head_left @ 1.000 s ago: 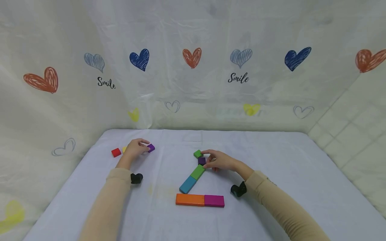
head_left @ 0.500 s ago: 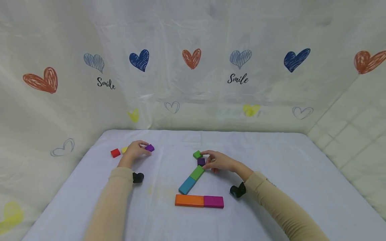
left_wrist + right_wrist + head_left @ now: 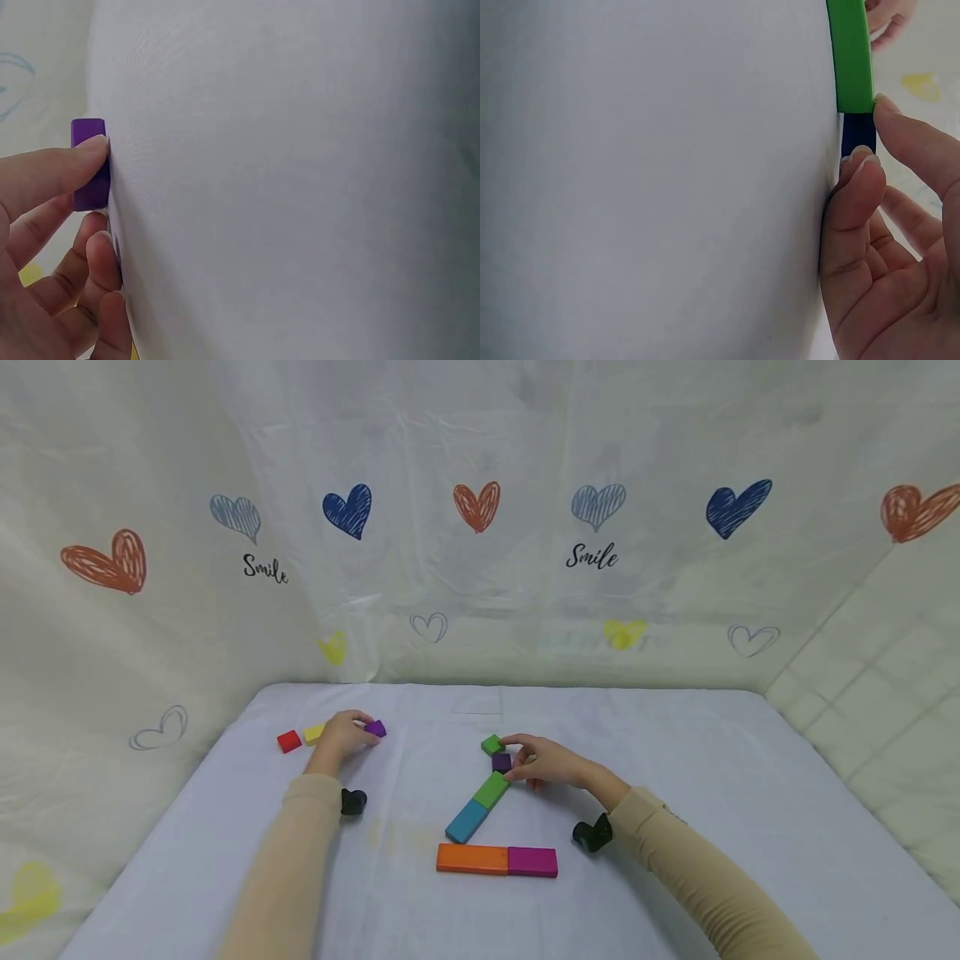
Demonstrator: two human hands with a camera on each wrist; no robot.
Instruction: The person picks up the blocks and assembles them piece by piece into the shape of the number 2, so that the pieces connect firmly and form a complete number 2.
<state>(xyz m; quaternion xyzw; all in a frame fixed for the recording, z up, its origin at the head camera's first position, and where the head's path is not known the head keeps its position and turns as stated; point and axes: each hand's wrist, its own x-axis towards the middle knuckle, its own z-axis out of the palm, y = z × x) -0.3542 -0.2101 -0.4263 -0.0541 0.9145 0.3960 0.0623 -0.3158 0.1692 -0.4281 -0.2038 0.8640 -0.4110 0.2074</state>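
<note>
In the head view my left hand [image 3: 345, 737] is at the back left of the table, pinching a small purple block [image 3: 376, 728]. The left wrist view has the thumb across this purple block [image 3: 91, 196], with the lower fingers curled beneath. My right hand [image 3: 551, 762] is at the middle, thumb and fingertips round a small dark purple block [image 3: 501, 762]. Its index fingertip reaches a small green block [image 3: 492, 744]; its thumb is at the end of a longer green block [image 3: 491, 790]. The right wrist view shows fingertips over part of the dark block [image 3: 858, 131].
A blue block [image 3: 467, 821] continues the slanting row from the longer green one. Nearer me, an orange block [image 3: 472, 858] and a magenta block [image 3: 532, 862] lie end to end. Red [image 3: 288, 742] and yellow [image 3: 312, 734] blocks lie left of my left hand on the white tablecloth [image 3: 637, 910].
My left hand and forearm have shifted slightly right, uncovering more of the yellow block, and the purple block has turned a little in the fingers. The right hand has stayed put.
</note>
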